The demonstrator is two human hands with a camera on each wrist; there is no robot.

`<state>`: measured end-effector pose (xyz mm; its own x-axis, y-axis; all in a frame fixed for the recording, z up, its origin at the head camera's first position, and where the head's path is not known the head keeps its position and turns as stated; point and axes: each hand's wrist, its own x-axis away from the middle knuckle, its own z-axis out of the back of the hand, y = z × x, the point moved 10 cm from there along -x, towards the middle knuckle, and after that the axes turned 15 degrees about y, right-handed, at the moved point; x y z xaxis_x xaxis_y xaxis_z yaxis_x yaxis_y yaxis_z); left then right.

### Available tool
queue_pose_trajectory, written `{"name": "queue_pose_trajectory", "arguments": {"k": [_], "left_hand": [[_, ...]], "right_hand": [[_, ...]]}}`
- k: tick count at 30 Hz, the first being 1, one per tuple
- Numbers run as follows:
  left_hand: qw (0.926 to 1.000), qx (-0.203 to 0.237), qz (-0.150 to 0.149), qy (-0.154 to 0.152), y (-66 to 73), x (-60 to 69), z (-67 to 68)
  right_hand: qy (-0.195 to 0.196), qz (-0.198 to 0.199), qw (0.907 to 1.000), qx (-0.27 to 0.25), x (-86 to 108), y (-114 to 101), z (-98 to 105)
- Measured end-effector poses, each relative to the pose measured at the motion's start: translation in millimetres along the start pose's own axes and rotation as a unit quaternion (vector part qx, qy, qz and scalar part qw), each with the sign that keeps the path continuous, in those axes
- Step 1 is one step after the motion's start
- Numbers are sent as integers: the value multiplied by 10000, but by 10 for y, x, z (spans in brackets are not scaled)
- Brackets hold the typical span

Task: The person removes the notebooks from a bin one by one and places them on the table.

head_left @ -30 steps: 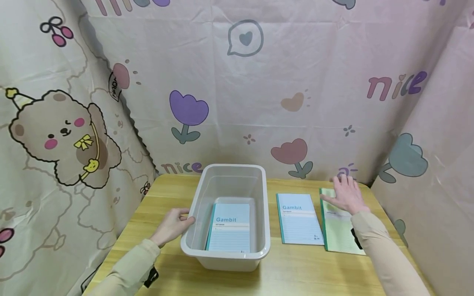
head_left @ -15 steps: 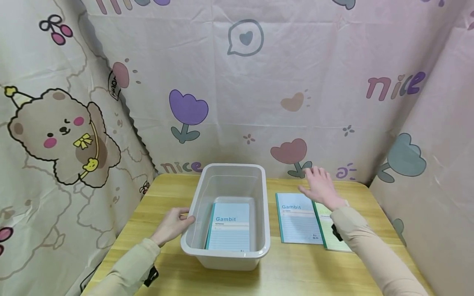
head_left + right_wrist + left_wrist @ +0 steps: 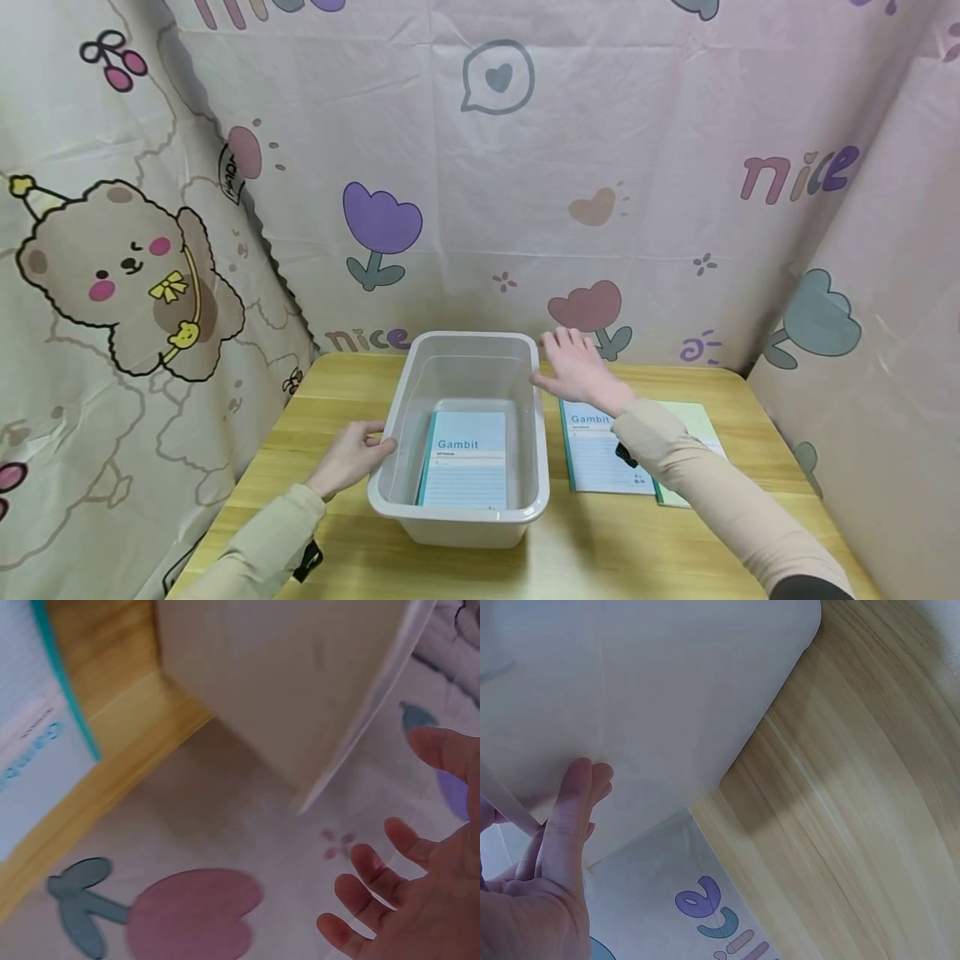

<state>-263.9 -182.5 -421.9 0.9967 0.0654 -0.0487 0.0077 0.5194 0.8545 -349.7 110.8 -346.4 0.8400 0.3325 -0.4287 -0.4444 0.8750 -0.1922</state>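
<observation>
A pale grey plastic bin (image 3: 461,533) stands on the table, with a blue "Gambit" notebook (image 3: 468,467) lying inside it. At its left rim my left hand (image 3: 352,458) pinches the wall, the fingers (image 3: 566,817) pressed along the outside and the thumb over the rim. My right hand (image 3: 581,367) hovers with spread fingers by the bin's far right corner; nothing is in it. Beneath the right forearm lie a second blue notebook (image 3: 607,467) and, partly hidden by the sleeve, a green notebook (image 3: 693,417).
The wooden table (image 3: 592,550) carries the bin at its middle and the two notebooks to the right. A printed cloth (image 3: 495,208) hangs behind the table's back edge and along both sides.
My right hand has moved left, from over the green notebook, across the blue one, to the bin's right rim. The left hand has kept its grip on the bin.
</observation>
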Motion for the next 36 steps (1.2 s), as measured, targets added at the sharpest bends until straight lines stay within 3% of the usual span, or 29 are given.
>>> {"name": "queue_pose_trajectory", "arguments": {"k": [8,17,36], "left_hand": [[10000,-62,-24,-3,3,3,1],[9999,-106,-11,29,0,-1,12],[9998,-175,34,56,-26,-6,0]], "right_hand": [[-310,236,9991,160,-127,-364,1],[-420,360,9985,-26,-251,-660,-11],[-170,677,9975,-38,-359,-1020,-120]]}}
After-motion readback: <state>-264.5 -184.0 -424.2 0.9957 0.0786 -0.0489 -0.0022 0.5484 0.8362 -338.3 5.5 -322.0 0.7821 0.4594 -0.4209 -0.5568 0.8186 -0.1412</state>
